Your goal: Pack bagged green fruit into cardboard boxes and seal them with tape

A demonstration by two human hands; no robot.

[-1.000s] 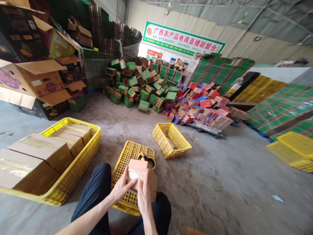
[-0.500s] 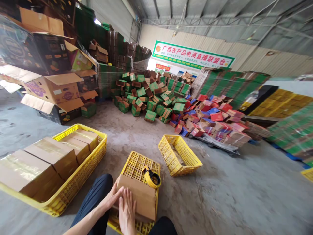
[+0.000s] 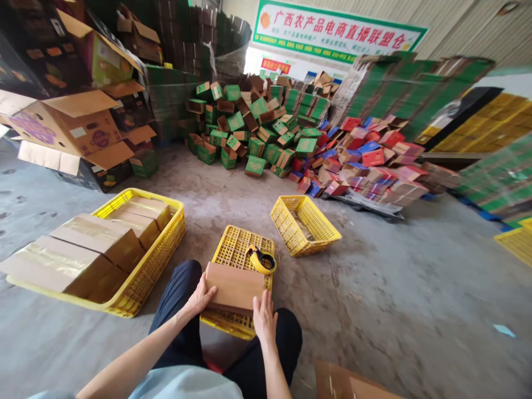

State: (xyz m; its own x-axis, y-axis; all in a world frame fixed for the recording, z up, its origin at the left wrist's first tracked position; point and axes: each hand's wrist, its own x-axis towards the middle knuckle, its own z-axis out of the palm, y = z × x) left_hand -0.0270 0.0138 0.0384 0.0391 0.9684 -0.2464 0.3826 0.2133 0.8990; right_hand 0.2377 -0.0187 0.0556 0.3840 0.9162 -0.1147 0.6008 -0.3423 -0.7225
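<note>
A brown cardboard box (image 3: 235,284) lies on top of a yellow perforated plastic crate (image 3: 233,244) between my knees. At the box's left end, my left hand (image 3: 201,295) grips it, thumb over the top edge and fingers down the side. My right hand (image 3: 265,318) holds the opposite end, fingertips against the front right corner. Just behind the box, a yellow and black tape dispenser (image 3: 266,266) rests on the crate. The underside of the box is hidden.
To my left stands a long yellow crate (image 3: 143,285) holding several taped boxes (image 3: 89,235). A smaller yellow crate (image 3: 316,242) is ahead on the right. Piles of green cartons (image 3: 254,165) and red cartons (image 3: 374,158) lie farther back. Another carton (image 3: 349,382) shows at the bottom edge.
The box first stood tilted between both hands, then lay down on the crate. My hands have since parted from its left side to opposite ends. The view has also shifted.
</note>
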